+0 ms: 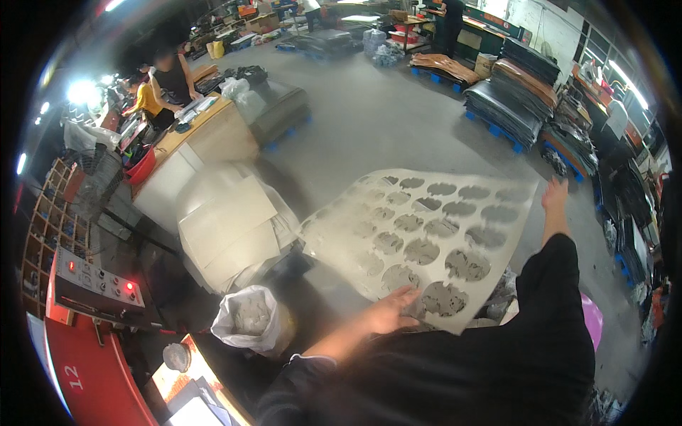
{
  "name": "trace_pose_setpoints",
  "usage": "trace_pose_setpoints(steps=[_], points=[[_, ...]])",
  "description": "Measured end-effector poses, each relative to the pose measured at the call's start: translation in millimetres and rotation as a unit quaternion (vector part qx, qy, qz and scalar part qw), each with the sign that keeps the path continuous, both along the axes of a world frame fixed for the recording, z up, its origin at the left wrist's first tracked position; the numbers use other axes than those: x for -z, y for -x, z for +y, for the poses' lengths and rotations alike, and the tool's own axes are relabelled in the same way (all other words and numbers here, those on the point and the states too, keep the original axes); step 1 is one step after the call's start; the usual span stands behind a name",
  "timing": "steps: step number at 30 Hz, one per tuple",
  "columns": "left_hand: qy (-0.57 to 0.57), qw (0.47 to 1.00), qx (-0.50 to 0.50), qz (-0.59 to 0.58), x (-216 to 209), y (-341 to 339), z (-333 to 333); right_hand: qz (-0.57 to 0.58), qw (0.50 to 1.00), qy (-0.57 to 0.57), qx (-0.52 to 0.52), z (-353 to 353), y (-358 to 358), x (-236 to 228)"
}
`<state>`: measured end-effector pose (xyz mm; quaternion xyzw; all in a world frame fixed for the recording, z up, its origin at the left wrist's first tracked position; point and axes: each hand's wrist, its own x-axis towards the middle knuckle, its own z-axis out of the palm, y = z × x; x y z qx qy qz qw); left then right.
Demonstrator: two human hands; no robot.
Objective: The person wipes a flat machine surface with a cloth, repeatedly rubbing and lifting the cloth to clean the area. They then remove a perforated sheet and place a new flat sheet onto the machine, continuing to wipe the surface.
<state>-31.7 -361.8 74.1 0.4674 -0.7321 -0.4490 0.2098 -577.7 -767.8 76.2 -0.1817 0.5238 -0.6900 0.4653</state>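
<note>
A large cream sheet (455, 241) with rows of rounded cut-out holes is stretched out in front of me, slightly bowed and blurred along its far left side. My left hand (389, 312) grips its near edge, the fingers lying over the top. At the far right corner, my right hand (555, 195) holds the sheet's edge with the arm reached out; its fingertips are partly hidden. Grey floor and scraps show through the holes. Left of the sheet lies a stack of plain cream sheets (231, 227), its upper pieces askew.
A bucket lined with a white bag (259, 323) stands left of my left forearm. Beyond it are a red machine (92, 369) and a control box (99, 284) with lit red lights. Stacked dark sheets (508, 106) rest on blue pallets at right. Two people work at the left bench (206, 117).
</note>
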Motion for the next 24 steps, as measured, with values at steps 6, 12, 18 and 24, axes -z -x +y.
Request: trace_pose_setpoints(steps=[6,12,18,24], points=[[-0.155,0.984,-0.057,0.060,59.5,-43.7,64.6,-0.002,0.986,-0.115,0.120,184.4,120.0,244.8],[-0.112,0.949,-0.238,-0.171,86.2,-95.1,160.0,0.069,0.902,-0.372,-0.210,330.7,-30.5,382.0],[-0.150,0.897,-0.398,-0.116,80.8,-135.3,215.1,0.461,0.568,0.124,-0.670,315.3,-203.9,350.4],[-0.159,0.822,-0.539,-0.091,88.4,-189.7,219.1,0.378,0.630,-0.380,-0.562,127.6,-416.7,373.0]])
